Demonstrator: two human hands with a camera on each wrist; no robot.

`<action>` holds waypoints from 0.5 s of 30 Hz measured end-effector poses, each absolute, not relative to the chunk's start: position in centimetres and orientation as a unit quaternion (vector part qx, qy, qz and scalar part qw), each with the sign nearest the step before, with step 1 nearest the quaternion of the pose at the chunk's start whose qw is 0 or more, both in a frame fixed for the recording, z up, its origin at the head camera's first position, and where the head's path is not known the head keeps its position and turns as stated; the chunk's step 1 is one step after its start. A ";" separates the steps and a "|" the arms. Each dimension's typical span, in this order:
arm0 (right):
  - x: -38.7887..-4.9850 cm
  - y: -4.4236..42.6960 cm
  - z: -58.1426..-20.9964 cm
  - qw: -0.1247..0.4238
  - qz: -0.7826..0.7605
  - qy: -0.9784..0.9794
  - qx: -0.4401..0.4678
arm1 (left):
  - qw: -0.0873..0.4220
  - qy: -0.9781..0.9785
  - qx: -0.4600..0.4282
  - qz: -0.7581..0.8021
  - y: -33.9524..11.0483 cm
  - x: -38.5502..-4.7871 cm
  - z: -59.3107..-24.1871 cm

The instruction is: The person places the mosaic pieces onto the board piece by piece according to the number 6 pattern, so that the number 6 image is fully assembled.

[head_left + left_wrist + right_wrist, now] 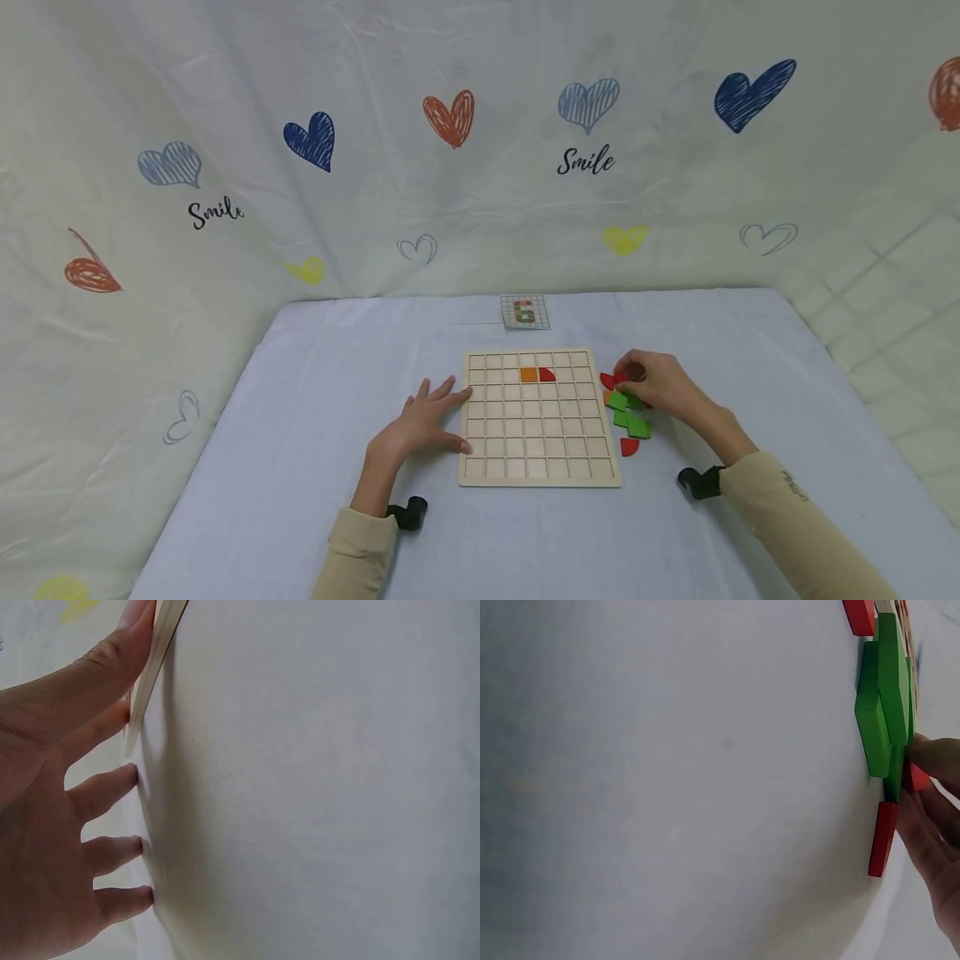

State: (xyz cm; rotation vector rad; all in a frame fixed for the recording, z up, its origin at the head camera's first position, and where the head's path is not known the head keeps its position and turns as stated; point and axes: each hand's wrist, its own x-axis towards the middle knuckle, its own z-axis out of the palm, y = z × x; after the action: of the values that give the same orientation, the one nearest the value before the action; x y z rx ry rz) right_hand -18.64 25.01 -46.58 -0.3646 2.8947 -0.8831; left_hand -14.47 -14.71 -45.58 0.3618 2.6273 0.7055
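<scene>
A square wooden grid board [539, 482] lies on the table. In its second row from the top sit an orange square tile [528, 375] and a red quarter-round tile [547, 375]. My left hand [422, 425] is spread at the board's left side, thumb and index finger touching its edge; the left wrist view shows the thumb [112, 660] against the rim. Right of the board, my right hand [660, 383] pinches a red tile [915, 777] between thumb and fingers, its shape partly hidden. Beside it are several green tiles [639, 428] and another red tile [629, 447].
A small pattern card [525, 312] with a coloured figure on a grid lies behind the board. The white-covered table [337, 358] ends at a hanging white cloth [510, 208] printed with hearts. The loose tiles overlap in a pile.
</scene>
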 end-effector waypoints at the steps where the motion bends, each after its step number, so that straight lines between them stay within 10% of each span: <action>1: -18.6 25.0 -46.6 0.045 -0.290 0.948 -0.119 | 0.197 0.939 0.129 0.252 -14.7 -14.5 -45.6; 15: -18.1 25.0 -45.7 0.029 -0.321 0.937 -0.132 | 0.192 0.939 0.129 0.256 -14.7 -14.4 -45.5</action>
State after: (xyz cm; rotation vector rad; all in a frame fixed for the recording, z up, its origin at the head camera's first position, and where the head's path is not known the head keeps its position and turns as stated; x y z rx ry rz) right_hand -18.13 25.03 -45.75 -0.4067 2.8926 -0.9908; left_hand -14.41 -14.67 -45.50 0.3625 2.6357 0.7186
